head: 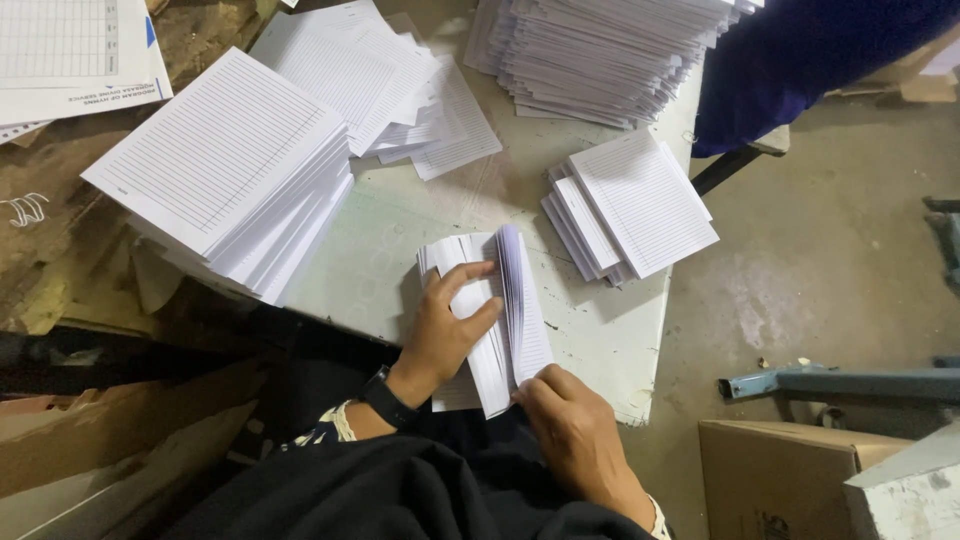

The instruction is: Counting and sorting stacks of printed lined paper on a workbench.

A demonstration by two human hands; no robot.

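- Head view, looking down: left hand (445, 335) lies flat on a small sheaf of lined sheets (485, 320), fingers spread over the left half, pinning it to the table. Grip is a press, not a pinch; the palm weight appears to keep the lower leaves from sliding.
- Right hand (570, 425) is closed on the sheaf's near right corner, thumb and fingers pinching the edge. The leaves above it stand up and fan in an arc, which fits a riffling or counting hold: corner bent, pages released singly.
- Sheaf sits at the near edge of the pale table (400, 230), directly in front of the body, half overhanging the lap; both hands reach it with wrists low.
- A dark watch (385, 398) is on the left wrist; dark sleeves cover both forearms.
- Just right of the sheaf, a small offset stack (640, 205) lies in stepped layers, each batch shifted, likely so batches stay separable.
- Left of it, a tall stack of ruled sheets (225, 170), turned at an angle, is within the left hand's reach.
- Further back, loose ruled sheets (400, 85) and a broad far stack (600, 55) with fanned edges.
- Off the table: a cardboard box (775, 480) at lower right, and a blue metal bar (850, 382) on the concrete floor.
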